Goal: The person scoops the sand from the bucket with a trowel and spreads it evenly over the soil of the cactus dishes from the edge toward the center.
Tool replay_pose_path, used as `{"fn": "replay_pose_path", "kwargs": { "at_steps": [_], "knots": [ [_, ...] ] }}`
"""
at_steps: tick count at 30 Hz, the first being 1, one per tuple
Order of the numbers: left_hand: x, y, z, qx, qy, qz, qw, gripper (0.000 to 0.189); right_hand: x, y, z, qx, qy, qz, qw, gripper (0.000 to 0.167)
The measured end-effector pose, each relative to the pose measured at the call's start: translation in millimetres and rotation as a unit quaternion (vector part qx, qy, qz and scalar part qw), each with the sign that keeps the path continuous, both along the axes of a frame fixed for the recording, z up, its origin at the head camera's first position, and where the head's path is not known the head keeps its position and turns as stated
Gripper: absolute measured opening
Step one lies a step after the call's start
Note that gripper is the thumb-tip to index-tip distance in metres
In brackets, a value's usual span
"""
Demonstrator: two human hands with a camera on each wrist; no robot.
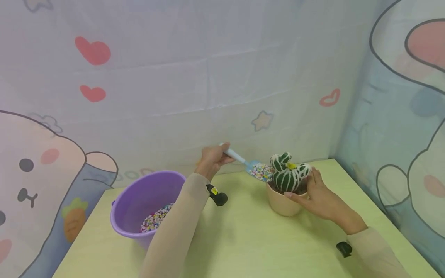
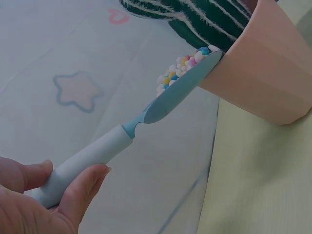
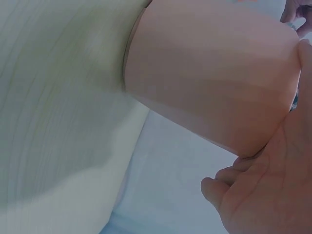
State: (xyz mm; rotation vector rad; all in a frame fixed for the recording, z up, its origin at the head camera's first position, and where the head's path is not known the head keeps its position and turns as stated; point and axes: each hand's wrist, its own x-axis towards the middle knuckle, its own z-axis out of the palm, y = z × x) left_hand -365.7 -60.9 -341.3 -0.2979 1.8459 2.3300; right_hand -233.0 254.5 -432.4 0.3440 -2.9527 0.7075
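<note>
In the head view my left hand (image 1: 213,159) grips the pale handle of a small blue shovel (image 1: 251,165). Its scoop carries a heap of multicoloured beads (image 1: 262,172), and in the left wrist view the scoop's tip meets the rim of a peach flowerpot (image 2: 270,63). A green cactus with white fuzzy ribs (image 1: 287,180) stands in the pot, a yellow bit near its top. My right hand (image 1: 321,199) holds the pot's upper rim from the right, thumb in front and fingers behind. The right wrist view shows the pot's side (image 3: 209,73) close up.
A purple bucket (image 1: 119,216) with more coloured beads (image 1: 156,218) in it stands on the left of the pale yellow-green table (image 1: 240,239), partly behind my left sleeve. A cloth backdrop (image 1: 174,96) with cartoon prints hangs along the back and right sides.
</note>
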Motion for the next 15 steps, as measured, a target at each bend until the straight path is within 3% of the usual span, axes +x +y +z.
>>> {"fn": "replay_pose_path", "kwargs": {
  "at_steps": [15],
  "knots": [
    [3.5,5.1,2.2,-0.026,0.033,0.014,0.999,0.031,2.2,-4.4,1.9,0.006,-0.028,-0.015,0.9995,0.118]
  ]
}}
